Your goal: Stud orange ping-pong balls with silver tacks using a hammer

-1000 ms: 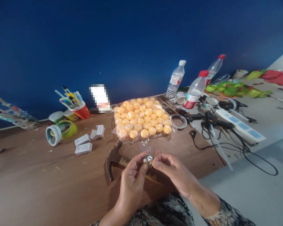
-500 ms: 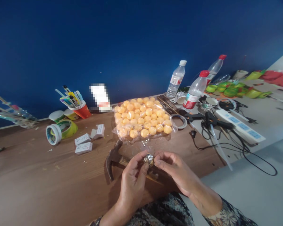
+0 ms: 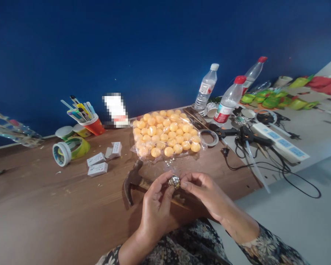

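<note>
Between the thumb and fingers of my left hand [image 3: 157, 202] is a small round piece packed with shiny silver balls [image 3: 173, 181], a bit of gold or yellow at its edge. My right hand [image 3: 205, 191] is closed in a pinch at the right side of that piece; what its fingertips hold, if anything, is too small to make out. Behind my left hand lies a claw hammer [image 3: 132, 180], its handle passing under both hands and partly hidden. A few loose silver balls [image 3: 170, 162] lie on the table just beyond my fingers.
A clear bag of orange balls [image 3: 165, 138] lies ahead. To the left are small white boxes [image 3: 97, 169], tape rolls [image 3: 62, 154] and a cup of pens [image 3: 95, 127]. At right are water bottles [image 3: 227, 103], a glue gun [image 3: 253, 137], a power strip [image 3: 281, 143] and looping cables.
The whole view has shifted slightly, so most things sit a little higher. Both hands keep nearly the same pose at the silver piece, which looks turned a little.
</note>
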The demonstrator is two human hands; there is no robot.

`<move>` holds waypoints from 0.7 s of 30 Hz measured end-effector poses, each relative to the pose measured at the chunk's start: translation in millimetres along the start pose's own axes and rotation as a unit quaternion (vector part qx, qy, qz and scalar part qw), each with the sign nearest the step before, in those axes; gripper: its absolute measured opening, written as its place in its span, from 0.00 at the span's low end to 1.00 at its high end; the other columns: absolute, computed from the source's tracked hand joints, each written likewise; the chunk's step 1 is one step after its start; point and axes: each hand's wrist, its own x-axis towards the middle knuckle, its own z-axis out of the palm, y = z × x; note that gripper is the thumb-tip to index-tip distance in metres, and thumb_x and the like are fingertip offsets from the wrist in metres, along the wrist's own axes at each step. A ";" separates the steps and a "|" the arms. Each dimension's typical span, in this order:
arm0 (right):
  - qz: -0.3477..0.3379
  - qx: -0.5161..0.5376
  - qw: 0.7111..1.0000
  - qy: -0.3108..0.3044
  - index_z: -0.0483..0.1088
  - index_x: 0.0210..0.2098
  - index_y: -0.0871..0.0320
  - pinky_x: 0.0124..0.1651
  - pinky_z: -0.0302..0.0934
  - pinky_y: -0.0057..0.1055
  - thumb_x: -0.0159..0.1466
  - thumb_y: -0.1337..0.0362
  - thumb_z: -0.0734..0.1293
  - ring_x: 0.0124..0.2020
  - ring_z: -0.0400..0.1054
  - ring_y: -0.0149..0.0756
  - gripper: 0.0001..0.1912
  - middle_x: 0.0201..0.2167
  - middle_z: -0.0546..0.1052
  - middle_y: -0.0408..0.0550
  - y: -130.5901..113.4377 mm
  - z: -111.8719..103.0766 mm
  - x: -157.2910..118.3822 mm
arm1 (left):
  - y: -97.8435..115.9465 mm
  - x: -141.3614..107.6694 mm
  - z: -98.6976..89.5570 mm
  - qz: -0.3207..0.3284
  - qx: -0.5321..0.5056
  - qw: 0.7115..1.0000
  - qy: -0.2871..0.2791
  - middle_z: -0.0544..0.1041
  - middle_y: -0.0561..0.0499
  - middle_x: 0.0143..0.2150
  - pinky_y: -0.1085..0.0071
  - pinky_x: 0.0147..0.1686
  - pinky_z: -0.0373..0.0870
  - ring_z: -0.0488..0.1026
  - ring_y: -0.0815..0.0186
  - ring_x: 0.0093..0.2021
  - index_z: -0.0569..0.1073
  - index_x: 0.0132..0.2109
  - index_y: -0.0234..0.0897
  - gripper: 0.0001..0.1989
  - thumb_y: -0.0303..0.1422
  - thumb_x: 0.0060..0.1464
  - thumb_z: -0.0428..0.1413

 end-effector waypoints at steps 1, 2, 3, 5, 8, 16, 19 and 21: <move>0.003 0.001 1.000 -0.003 0.71 0.26 0.60 0.36 0.58 0.28 0.51 0.54 0.75 0.28 0.62 0.29 0.15 0.24 0.71 0.40 -0.2 -0.8 0.2 | 0.4 -0.2 -0.1 0.004 0.009 1.000 -0.002 0.78 0.47 0.52 0.68 0.53 0.70 0.74 0.60 0.52 0.76 0.50 0.40 0.14 0.31 0.56 0.56; 0.006 0.002 1.000 -0.005 0.71 0.26 0.60 0.35 0.58 0.28 0.50 0.55 0.75 0.28 0.62 0.29 0.16 0.24 0.72 0.41 -0.2 -1.6 0.3 | 0.4 -0.5 -0.2 0.008 0.017 1.000 -0.004 0.78 0.46 0.52 0.67 0.53 0.70 0.74 0.59 0.53 0.76 0.50 0.40 0.14 0.31 0.56 0.56; 0.007 0.004 1.000 -0.007 0.72 0.26 0.60 0.35 0.58 0.28 0.50 0.55 0.76 0.28 0.63 0.29 0.16 0.24 0.72 0.41 -0.2 -2.3 0.5 | 0.1 -0.9 -0.4 0.011 0.024 1.000 -0.005 0.78 0.46 0.52 0.67 0.53 0.70 0.74 0.59 0.53 0.75 0.51 0.40 0.15 0.31 0.57 0.56; 0.008 0.005 1.000 -0.010 0.72 0.25 0.60 0.35 0.57 0.27 0.49 0.55 0.76 0.28 0.63 0.29 0.16 0.24 0.72 0.41 -0.1 -3.1 0.7 | -1.0 -1.6 -0.9 0.013 0.033 0.999 -0.006 0.78 0.46 0.53 0.66 0.54 0.69 0.74 0.58 0.53 0.75 0.51 0.40 0.15 0.31 0.57 0.55; 0.007 0.004 1.000 -0.009 0.71 0.24 0.61 0.34 0.56 0.27 0.50 0.55 0.76 0.27 0.62 0.29 0.16 0.23 0.71 0.40 -0.7 -2.4 0.6 | -2.6 -2.6 -1.4 0.014 0.045 0.999 -0.008 0.78 0.47 0.52 0.65 0.54 0.69 0.75 0.58 0.52 0.74 0.52 0.41 0.15 0.31 0.57 0.55; 0.008 -0.022 1.000 0.002 0.70 0.24 0.60 0.34 0.56 0.28 0.50 0.55 0.75 0.27 0.62 0.29 0.16 0.22 0.70 0.40 -4.2 1.4 -1.8 | -1.3 -2.5 -0.7 0.019 0.055 0.998 -0.009 0.78 0.47 0.52 0.67 0.53 0.70 0.75 0.60 0.52 0.74 0.52 0.39 0.15 0.32 0.58 0.54; 0.004 -0.033 0.999 0.008 0.70 0.24 0.60 0.35 0.56 0.28 0.50 0.55 0.75 0.27 0.62 0.30 0.15 0.22 0.70 0.40 -5.2 2.1 -2.6 | 0.1 -1.6 -0.1 0.013 0.052 0.998 -0.011 0.78 0.47 0.52 0.69 0.52 0.71 0.75 0.61 0.52 0.73 0.52 0.38 0.15 0.32 0.58 0.54; -0.004 -0.038 0.999 0.013 0.70 0.25 0.60 0.35 0.56 0.28 0.50 0.56 0.74 0.28 0.62 0.30 0.15 0.23 0.71 0.40 -4.7 2.2 -2.4 | 0.7 -1.1 -0.2 0.012 0.049 0.999 -0.010 0.78 0.47 0.52 0.69 0.52 0.71 0.75 0.61 0.52 0.73 0.52 0.38 0.15 0.31 0.58 0.55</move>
